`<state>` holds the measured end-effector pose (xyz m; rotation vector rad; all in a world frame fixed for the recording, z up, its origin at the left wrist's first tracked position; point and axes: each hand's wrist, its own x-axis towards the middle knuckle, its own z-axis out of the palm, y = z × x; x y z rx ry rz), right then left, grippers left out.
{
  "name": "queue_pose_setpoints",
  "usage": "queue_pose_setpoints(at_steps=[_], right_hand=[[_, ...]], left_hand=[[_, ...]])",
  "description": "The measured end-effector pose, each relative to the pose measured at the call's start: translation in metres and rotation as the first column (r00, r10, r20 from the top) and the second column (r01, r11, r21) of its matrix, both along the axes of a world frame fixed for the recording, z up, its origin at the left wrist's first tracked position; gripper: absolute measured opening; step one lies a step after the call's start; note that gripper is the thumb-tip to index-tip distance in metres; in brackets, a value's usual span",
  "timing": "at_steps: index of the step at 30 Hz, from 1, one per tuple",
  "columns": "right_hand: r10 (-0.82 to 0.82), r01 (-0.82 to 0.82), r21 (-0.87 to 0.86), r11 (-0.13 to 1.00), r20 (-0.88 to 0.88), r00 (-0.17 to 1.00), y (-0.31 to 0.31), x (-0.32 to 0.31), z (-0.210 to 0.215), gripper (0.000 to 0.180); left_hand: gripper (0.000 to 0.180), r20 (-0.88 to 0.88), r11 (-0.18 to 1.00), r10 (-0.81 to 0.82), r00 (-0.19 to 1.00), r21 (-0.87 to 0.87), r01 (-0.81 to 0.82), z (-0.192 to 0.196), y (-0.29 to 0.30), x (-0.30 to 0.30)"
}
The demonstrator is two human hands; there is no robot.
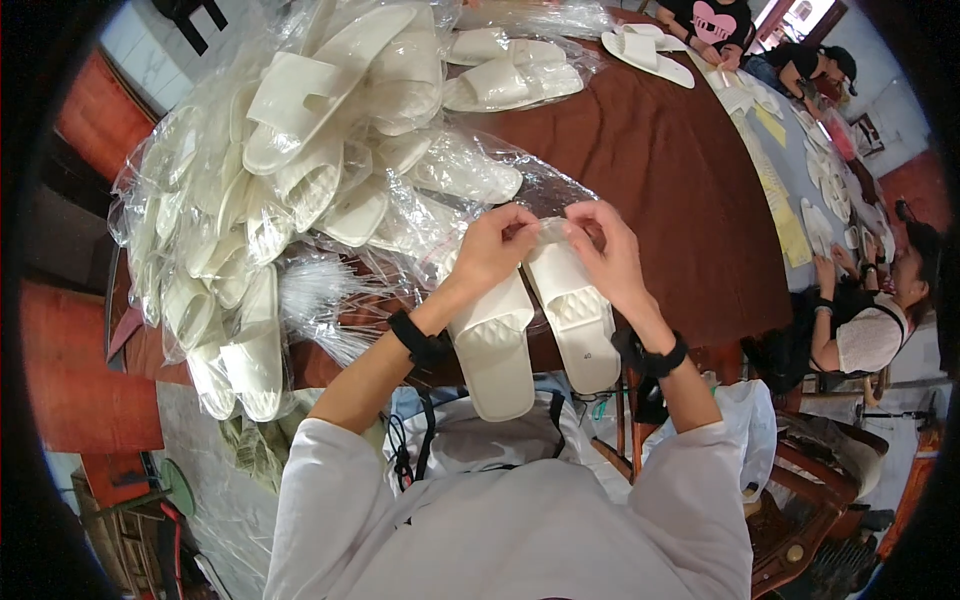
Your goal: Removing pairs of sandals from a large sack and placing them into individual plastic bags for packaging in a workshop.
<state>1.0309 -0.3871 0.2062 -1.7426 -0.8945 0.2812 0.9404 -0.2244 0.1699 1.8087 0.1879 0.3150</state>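
Observation:
A pair of white open-toed slippers lies before me at the table's near edge: the left slipper (490,370) and the right slipper (588,350), soles reaching past the edge. My left hand (492,248) is closed in a pinch above the far end of the left slipper. Opposite it, my right hand (606,258) also pinches, at the far end of the right slipper. Something clear and thin shows between the fingertips, too small to make out. A bundle of thin white plastic strands (325,300) lies left of my left forearm.
A big heap of white slippers in clear bags (330,130) covers the table's left side. Bagged slippers (515,75) and a loose pair (650,52) lie farther back on the brown tablecloth (690,190). People work at another table (745,130) on the right.

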Motion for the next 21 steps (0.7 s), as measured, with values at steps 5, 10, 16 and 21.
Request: queue_pose_setpoints(at_steps=[5,10,16,21], right_hand=[[-0.266,0.277,0.01,0.961,0.309,0.913,-0.044,-0.053,0.01,0.01],[-0.184,0.283,-0.13,0.95,0.497,0.848,-0.058,-0.102,-0.018,0.044],[-0.219,0.326,-0.122,0.938,0.522,0.824,-0.02,-0.102,-0.032,0.047],[-0.275,0.362,-0.087,0.928,0.494,0.824,-0.012,-0.095,-0.042,0.024]], left_hand=[[0.02,-0.057,0.973,0.097,0.994,-0.203,-0.106,-0.005,0.002,-0.003],[0.027,0.04,0.992,0.1,0.994,0.075,-0.103,0.006,-0.003,-0.007],[0.033,0.141,0.953,0.105,0.985,0.27,-0.14,0.022,-0.005,-0.034],[0.035,0.16,0.866,0.138,0.977,0.459,-0.198,0.033,-0.004,-0.073]])
